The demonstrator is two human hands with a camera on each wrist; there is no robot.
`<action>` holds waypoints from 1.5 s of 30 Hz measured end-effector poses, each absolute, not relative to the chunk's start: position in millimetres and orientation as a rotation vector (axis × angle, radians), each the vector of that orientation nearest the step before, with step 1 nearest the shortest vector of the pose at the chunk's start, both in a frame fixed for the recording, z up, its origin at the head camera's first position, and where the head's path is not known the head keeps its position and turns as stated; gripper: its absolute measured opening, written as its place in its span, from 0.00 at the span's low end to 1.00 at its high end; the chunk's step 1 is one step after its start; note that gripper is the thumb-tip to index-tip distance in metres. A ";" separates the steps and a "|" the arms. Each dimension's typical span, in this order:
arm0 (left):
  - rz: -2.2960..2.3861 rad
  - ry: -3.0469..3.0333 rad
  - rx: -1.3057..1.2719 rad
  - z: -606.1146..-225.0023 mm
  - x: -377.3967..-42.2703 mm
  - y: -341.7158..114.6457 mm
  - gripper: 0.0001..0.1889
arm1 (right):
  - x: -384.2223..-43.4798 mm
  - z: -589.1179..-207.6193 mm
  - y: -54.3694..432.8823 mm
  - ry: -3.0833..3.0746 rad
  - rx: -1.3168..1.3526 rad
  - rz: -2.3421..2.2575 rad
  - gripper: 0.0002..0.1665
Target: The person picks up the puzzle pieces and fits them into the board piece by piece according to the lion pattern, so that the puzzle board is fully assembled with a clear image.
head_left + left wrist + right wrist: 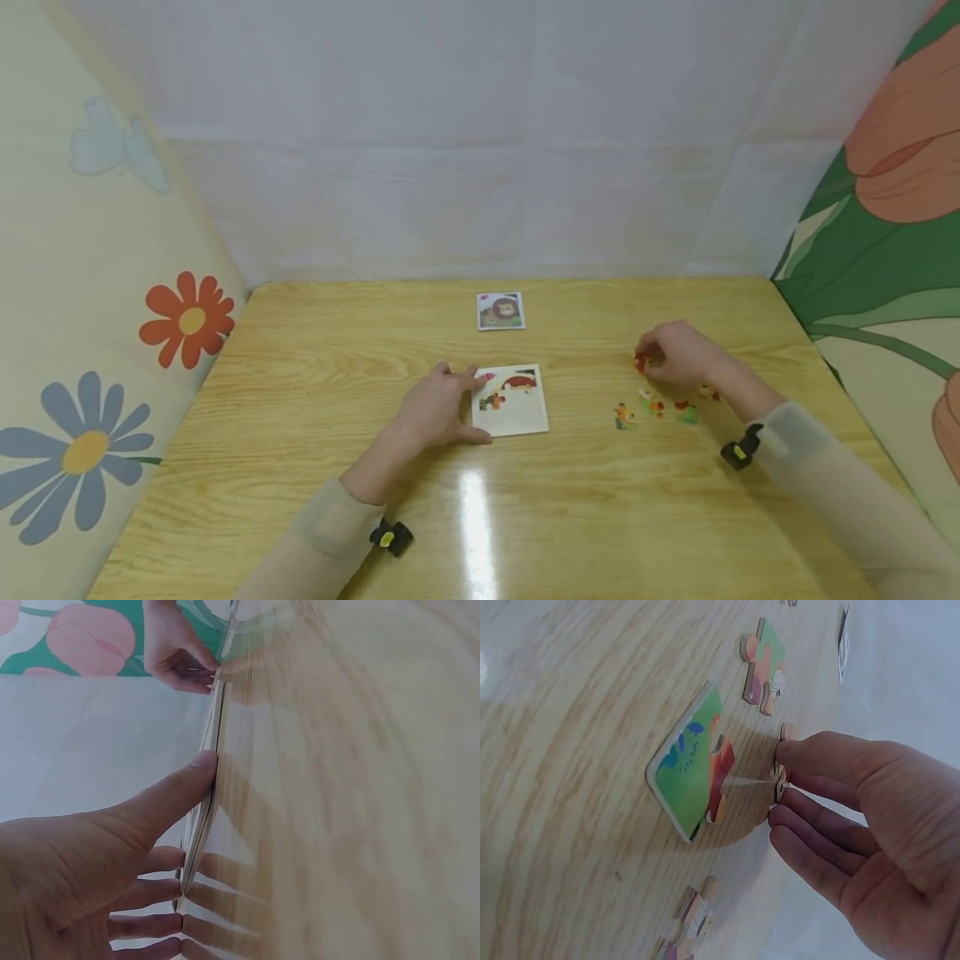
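Note:
My left hand (433, 408) rests at the left side of a white square puzzle board (525, 422). Its thumb touches the near edge, and the other fingers reach to the board's left side with little bend. A few fitted pieces show part of a picture in the board's upper and left areas; the lower right is bare white. To the right, my right hand (681, 353) pinches a small reddish puzzle piece (780, 781) between thumb and fingers, close over the table. Beneath and beside this hand lie several loose pieces, among them a green-cornered puzzle piece (682, 772) and an orange puzzle piece (625, 417).
A square lion picture card (501, 311) lies behind the board, near the table's far edge. The wooden table (315, 350) meets a white cloth backdrop (420, 192) at the back. Flower-printed panels (90, 454) stand at both sides.

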State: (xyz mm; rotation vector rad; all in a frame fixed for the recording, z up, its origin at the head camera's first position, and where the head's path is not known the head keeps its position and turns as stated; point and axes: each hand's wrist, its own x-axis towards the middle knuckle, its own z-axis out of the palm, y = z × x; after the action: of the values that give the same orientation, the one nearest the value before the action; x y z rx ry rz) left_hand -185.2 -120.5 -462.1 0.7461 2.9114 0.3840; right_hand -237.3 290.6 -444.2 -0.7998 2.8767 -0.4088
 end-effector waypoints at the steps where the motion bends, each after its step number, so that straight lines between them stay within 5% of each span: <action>1: 0.384 2.910 0.746 -462.0 -185.2 -120.6 0.48 | -237.5 -444.2 290.3 2.872 -0.798 -0.410 0.10; 14: 0.375 2.898 0.742 -461.4 -184.8 -120.0 0.48 | -238.4 -443.9 289.4 2.860 -0.783 -0.389 0.18; 45: 0.386 2.897 0.722 -461.8 -186.0 -120.1 0.48 | -249.2 -427.1 225.2 2.890 -1.031 -0.637 0.15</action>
State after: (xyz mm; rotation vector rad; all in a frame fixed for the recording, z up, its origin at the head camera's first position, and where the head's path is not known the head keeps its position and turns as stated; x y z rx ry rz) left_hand -186.0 -120.1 -461.8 0.7223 2.8974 0.3857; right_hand -249.2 225.2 -427.1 -1.0311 2.8904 -0.6374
